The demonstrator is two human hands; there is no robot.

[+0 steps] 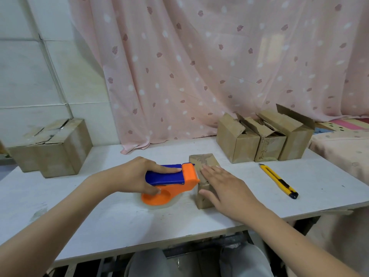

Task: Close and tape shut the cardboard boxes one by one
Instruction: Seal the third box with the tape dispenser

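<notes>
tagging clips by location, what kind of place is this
Probably a home room used as a makeshift packing station, not a warehouse. A pink leaf-print curtain hangs behind a plain white table, what looks like bedding lies at the right, and small cardboard boxes wait open.

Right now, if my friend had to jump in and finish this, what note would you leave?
Left hand grips the orange and blue tape dispenser, its front end against the small closed box mid-table.
Right hand lies flat on that box, fingers straight, holding it down.
Done: two big boxes at the far left look closed and taped.
Left: finish taping the small box, then close and tape the three open boxes at the far right, flaps still up.
The yellow utility knife lies on the table, right of the hands.
</notes>
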